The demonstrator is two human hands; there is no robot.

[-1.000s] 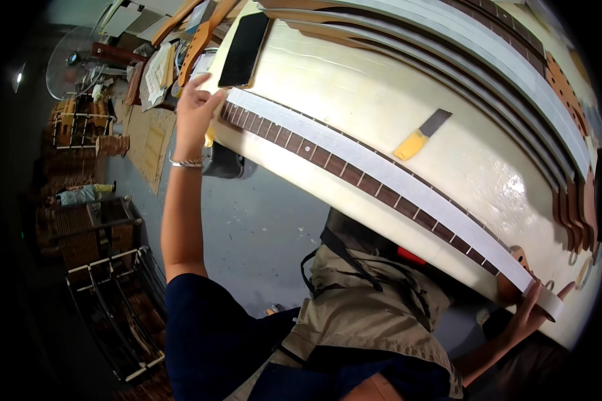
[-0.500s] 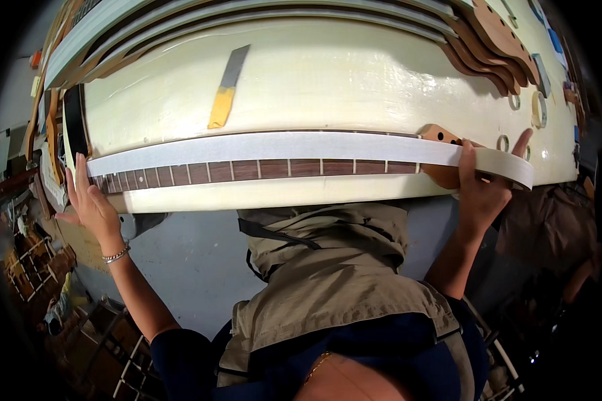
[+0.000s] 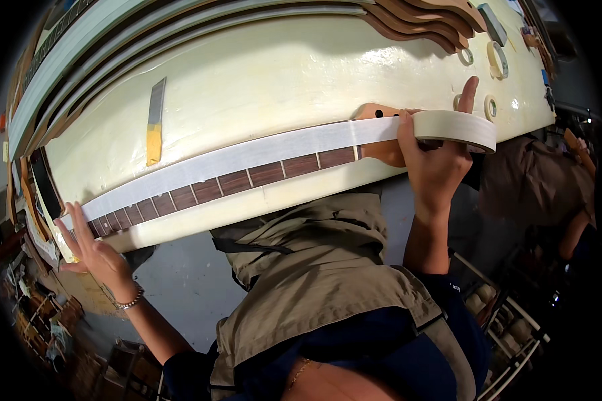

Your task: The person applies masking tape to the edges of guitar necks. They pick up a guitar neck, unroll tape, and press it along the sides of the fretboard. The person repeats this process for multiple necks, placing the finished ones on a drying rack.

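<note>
A guitar neck with a dark fretboard (image 3: 234,184) lies slantwise along the near edge of the cream worktop (image 3: 247,80). White masking tape (image 3: 247,144) stretches along its far side, leaving the near part of the frets bare. At the wooden headstock (image 3: 384,152), my right hand (image 3: 438,160) holds the tape roll (image 3: 458,127), one finger passing up through its ring and the thumb side against the strip. My left hand (image 3: 93,250) rests at the neck's other end, fingers stretched out and touching the tape's end.
Beyond the neck lies a flat metal blade (image 3: 156,103) with a yellow-wrapped end (image 3: 154,144). Several more necks (image 3: 247,28) are lined up at the back. Loose tape rolls (image 3: 497,60) and a grey block (image 3: 492,24) sit at right. Another person's arm (image 3: 575,234) shows far right.
The view has turned, so the neck now slants up to the right. My right hand has stayed by the headstock with the roll, and my left hand remains at the tape's end.
</note>
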